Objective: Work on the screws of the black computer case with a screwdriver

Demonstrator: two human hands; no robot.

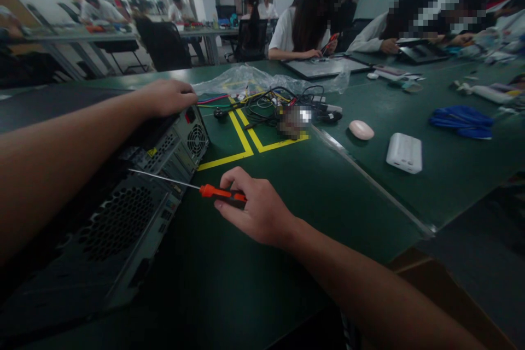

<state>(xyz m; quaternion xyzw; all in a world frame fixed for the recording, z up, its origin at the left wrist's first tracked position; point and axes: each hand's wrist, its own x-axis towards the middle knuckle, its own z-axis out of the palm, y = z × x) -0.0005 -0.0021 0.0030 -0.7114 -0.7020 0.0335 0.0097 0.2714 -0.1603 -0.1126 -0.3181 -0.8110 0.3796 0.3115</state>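
Orange and black, the handle of a screwdriver (pixel 210 191) sits in the right hand (pixel 260 209), with the thumb and fingers closed around its rear end. Its thin metal shaft points left, and the tip is at the back of a dark computer case (pixel 118 221); whether it touches a screw there cannot be told. The left hand (pixel 174 97) lies palm down on the far top corner of the case, fingers together and slightly bent; whether they grip the edge cannot be told. Just below that hand, a round fan grille (pixel 197 139) shows in the back panel, and a broad patch of holes fills the nearer part.

The case lies on a green table (pixel 295 268), tilted in view. Beyond the screwdriver, yellow tape (pixel 225 161) marks corners on the tabletop, near a tangle of black cables (pixel 262 110). Behind these lies a crumpled clear plastic sheet (pixel 246 75). Farther right are a pale pink oval object (pixel 361 130), a small white box (pixel 404 152) and a folded blue cloth (pixel 461 121). Across the table, a person in a white top (pixel 285 33) bends over a flat panel (pixel 324 66).
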